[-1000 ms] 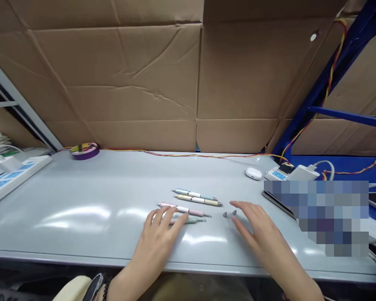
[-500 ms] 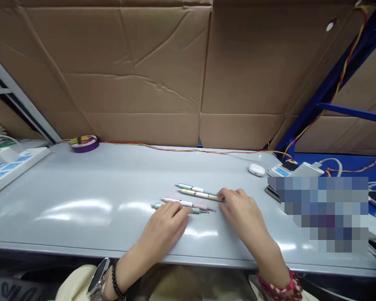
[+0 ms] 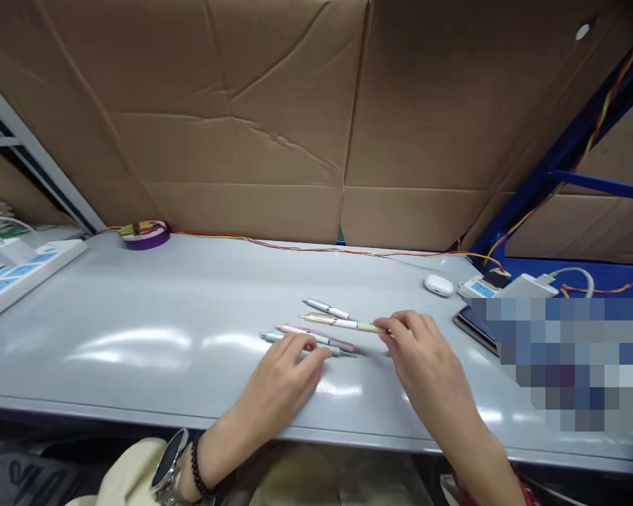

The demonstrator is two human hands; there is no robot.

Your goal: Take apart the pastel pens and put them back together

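My right hand (image 3: 427,358) pinches one end of a cream-yellow and white pen (image 3: 342,323), which appears lifted slightly off the table. Behind it lies a light blue and white pen (image 3: 327,308), its right end partly hidden. My left hand (image 3: 282,379) is closed over a pale green pen (image 3: 274,337) in front, fingertips and thumb on its barrel. Between the two hands a pink and white pen (image 3: 342,344) rests beside the green one, partly covered by my left fingers.
The grey table (image 3: 200,295) carries a purple tape roll (image 3: 145,235) and a power strip (image 3: 26,277) at left. On the right are a white earbud case (image 3: 438,285), another power strip (image 3: 477,287) and a dark flat device (image 3: 475,330) beside a blurred patch. Cardboard (image 3: 243,140) stands behind.
My right hand has taken hold of the cream-yellow pen and raised it away from the blue one. My left hand stays at the green pen. The view has shifted a little.
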